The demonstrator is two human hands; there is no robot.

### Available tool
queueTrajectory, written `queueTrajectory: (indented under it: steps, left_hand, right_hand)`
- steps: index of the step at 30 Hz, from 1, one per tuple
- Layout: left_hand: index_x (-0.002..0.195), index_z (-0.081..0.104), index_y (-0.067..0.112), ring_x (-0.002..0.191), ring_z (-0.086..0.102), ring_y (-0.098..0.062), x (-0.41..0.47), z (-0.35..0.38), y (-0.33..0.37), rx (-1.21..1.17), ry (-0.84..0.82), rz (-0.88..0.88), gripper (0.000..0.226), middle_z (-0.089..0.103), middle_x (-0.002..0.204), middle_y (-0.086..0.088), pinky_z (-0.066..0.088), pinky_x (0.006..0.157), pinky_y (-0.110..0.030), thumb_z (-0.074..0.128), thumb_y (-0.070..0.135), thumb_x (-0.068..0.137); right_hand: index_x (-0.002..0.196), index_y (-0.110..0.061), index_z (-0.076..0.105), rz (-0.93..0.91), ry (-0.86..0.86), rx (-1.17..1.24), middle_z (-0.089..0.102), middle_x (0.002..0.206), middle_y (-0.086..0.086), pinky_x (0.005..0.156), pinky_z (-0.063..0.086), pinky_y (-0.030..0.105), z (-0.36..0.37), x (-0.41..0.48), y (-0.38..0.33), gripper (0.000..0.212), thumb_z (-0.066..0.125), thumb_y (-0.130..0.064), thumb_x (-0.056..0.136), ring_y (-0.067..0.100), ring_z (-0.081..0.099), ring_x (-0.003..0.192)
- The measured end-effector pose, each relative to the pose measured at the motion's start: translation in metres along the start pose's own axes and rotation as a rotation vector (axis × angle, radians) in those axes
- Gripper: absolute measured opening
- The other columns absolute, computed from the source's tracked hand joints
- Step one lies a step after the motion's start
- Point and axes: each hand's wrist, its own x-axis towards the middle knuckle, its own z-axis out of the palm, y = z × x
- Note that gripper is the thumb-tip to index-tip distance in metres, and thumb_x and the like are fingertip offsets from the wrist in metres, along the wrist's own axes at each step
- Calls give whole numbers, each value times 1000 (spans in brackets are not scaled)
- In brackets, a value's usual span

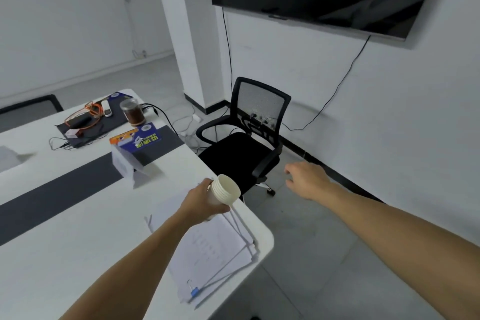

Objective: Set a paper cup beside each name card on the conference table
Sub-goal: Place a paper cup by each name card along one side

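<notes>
My left hand is clamped round nested cups, papers just beneath; my right hand hangs loose-fingered beside, off the table.

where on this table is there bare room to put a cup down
Bare white tabletop lies left of the paper stack, below the dark strip. The far end is crowded: cables, jar, blue box.
</notes>
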Motion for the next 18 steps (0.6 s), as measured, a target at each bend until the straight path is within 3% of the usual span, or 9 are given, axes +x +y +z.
queueTrajectory:
  steps: [8,13,18]
  left_hand:
    - [131,47,25,110,58,-25,105,-24,42,3,4,-19,92,63,119,1,53,94,-47,83,51,51]
    - [130,47,22,112,56,-22,156,-17,50,0,56,-92,78,61,120,1,50,92,-37,89,35,65]
    - [128,48,20,113,58,-26,198,-5,59,-22,151,-227,80,62,123,-1,50,94,-43,88,41,62]
  right_hand:
    - [123,-16,59,-111,59,58,66,111,4,70,45,30,-33,120,38,31,52,-30,97,24,62,97]
    - [123,-17,58,-209,-10,27,65,113,5,71,47,32,-28,198,60,31,52,-31,97,26,63,97]
    - [125,-17,57,-393,-69,41,63,118,5,68,41,32,-27,281,77,31,51,-32,98,25,61,100]
